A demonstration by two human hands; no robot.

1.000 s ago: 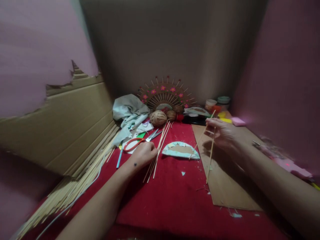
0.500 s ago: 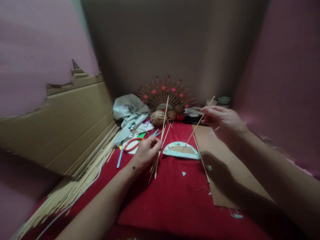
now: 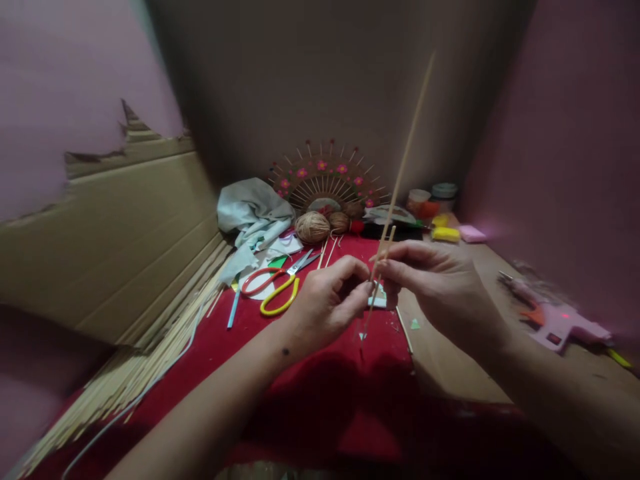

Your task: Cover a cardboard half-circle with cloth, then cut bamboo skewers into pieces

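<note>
My left hand (image 3: 330, 297) and my right hand (image 3: 440, 280) meet above the red cloth, fingertips close together. Between them a long thin bamboo stick (image 3: 407, 147) stands tilted, its top leaning right. A shorter stick end (image 3: 393, 233) sticks up beside it. The right thumb and fingers pinch the sticks. The left fingers close on the long stick just beneath. Behind the hands, mostly hidden, lies a paper-edged half-round piece (image 3: 379, 297). Scissors (image 3: 280, 297) with red and yellow handles lie open left of the left hand.
Bundled sticks (image 3: 125, 370) line the left side by a torn cardboard sheet (image 3: 125, 233). Twine balls (image 3: 313, 227) and a flowered stick fan (image 3: 323, 177) are at the back. A pink glue gun (image 3: 555, 320) lies right, beyond brown board (image 3: 450, 360).
My right hand has come down and left, and my left hand has lifted off the sticks on the cloth. Both are now together at the sticks. The view has shifted, showing the glue gun.
</note>
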